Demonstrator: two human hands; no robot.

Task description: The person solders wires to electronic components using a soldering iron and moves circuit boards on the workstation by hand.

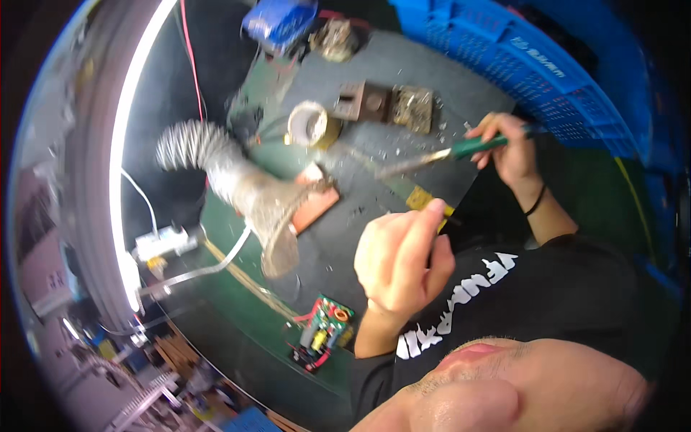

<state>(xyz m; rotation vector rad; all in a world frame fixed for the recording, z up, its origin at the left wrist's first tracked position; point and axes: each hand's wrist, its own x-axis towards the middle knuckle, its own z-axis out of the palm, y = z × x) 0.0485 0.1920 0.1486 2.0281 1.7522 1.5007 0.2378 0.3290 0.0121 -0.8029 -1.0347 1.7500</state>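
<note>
My right hand (512,150) is closed around the green handle of a soldering iron (471,146), whose metal shaft points left over the dark mat. My left hand (403,261) is raised nearer to me with its fingers curled in; what they hold, if anything, is hidden. Just beyond its fingertips is a yellow piece with dark marks (419,198), partly covered by the hand. A green circuit board (327,333) with coils, capacitors and red wires lies left of my left forearm, touched by neither hand.
A grey fume hose (230,173) with a flared mouth stands beside an orange block (317,211). Beyond are a spool (311,125), a brown metal holder (367,101) and a debris-filled tray (413,109). A blue crate (525,65) borders the far right; a lit tube lamp (124,137) runs along the left.
</note>
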